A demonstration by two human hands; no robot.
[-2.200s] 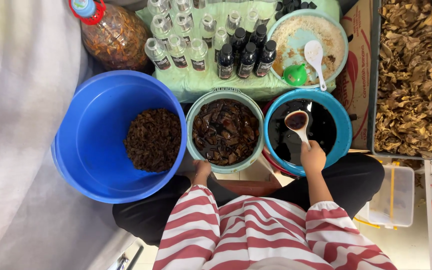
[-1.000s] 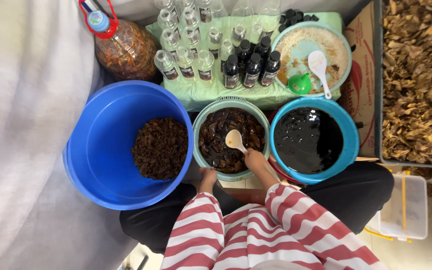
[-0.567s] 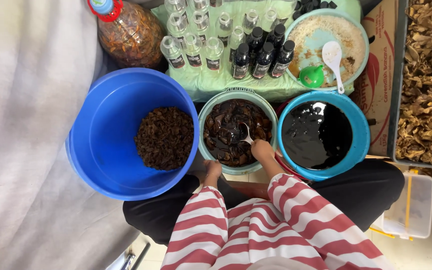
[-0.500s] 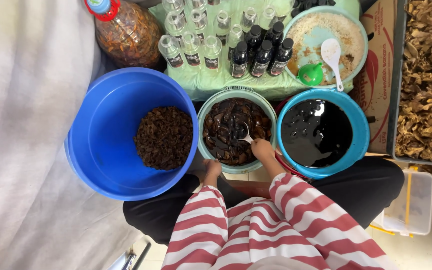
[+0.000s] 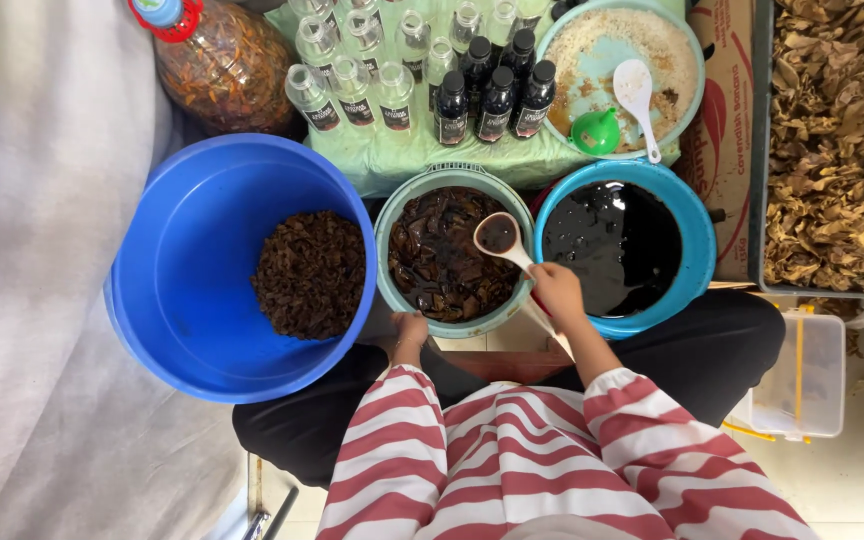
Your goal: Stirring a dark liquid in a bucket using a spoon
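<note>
1. My right hand is out in front of me, a little right of my middle, fingers curled into a closed grip, knuckles up.
2. My right forearm runs bare from the striped cuff up to that hand, slanting forward and slightly left.
3. My left hand sits lower and closer to my body, fingers bent downward and pressed together, only its back visible.
4. My left wrist is short of reach, almost straight out from the cuff.
5. Both hands are near each other but apart, left one behind the right.
6. Both sleeves are red-and-white striped, elbows tucked close to my torso.
</note>
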